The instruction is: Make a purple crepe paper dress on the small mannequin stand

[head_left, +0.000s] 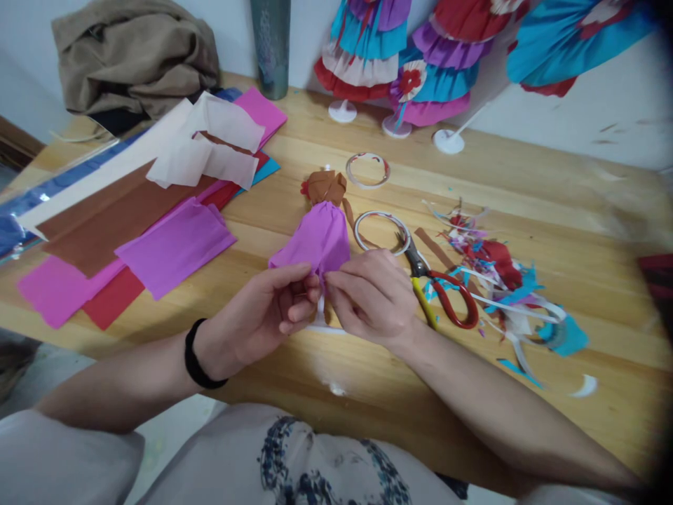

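Observation:
A small figure on a white stand (321,313) is in front of me, dressed in a purple crepe paper skirt (320,235) with a brown paper top (322,188) and a bit of red at its side. My left hand (257,315), with a black band at the wrist, pinches the lower edge of the skirt between thumb and forefinger; its other fingers curl loosely. Right beside it, my right hand (374,294) has its fingertips closed on the same edge. The fingers hide part of the hem and the pole.
Folded crepe paper sheets (173,242) lie on the left. On the right are red-handled scissors (446,294), a yellow pen-like tool (425,303), tape rolls (383,233) and paper scraps (505,266). Finished paper dresses (362,56), a green bottle (271,49) and a brown cloth (137,59) stand behind.

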### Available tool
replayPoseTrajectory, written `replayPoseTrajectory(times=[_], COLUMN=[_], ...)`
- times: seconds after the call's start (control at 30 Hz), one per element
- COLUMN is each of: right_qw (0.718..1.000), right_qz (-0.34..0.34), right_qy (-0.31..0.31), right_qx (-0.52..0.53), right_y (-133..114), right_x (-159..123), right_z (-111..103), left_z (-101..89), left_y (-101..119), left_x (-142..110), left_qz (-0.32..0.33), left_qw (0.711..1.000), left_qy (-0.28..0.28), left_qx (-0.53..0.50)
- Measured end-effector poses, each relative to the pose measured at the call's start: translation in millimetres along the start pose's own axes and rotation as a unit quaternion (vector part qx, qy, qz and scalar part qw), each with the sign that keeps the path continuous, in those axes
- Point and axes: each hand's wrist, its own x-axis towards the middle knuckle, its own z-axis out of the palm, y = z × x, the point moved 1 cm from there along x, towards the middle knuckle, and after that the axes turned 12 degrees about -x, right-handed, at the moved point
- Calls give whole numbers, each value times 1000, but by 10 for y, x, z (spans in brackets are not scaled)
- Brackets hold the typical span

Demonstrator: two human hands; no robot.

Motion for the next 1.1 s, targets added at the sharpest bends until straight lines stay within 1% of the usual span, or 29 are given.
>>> replayPoseTrajectory(times=[0.1,0.3,0.43,0.53,0.67,0.8,0.93,1.1], right_qw=[1000,1000,1000,1000,1000,1000,999,999], right_qz=[-7,-10,-11,-10,-6,-7,-21,-33], right_qy=[4,11,8,7,-8,-3,3,7], right_qx=[-3,-22,-18,-17,-27,-28,-25,-30], right_y=[-1,-5,-8,-12,-17,-15,-18,-40], right_x=[-6,5,7,0,-9,-14,-10,8], right_z=[8,20,17,9,1,4,9,5], left_z=[-11,-5,-24,-33,-29,-26,-28,-27], left_y=[-3,19,29,17,-5,-12,-12,-21], left_x=[-3,-17,-14,-11,-13,-16,-11,-7], left_qz=[-1,0,10,4,6,31,56,67], left_qw=[1000,997,994,990,986,983,984,984], left_qy=[-5,16,14,12,16,24,31,42], left_qx=[31,75,107,140,169,181,166,159])
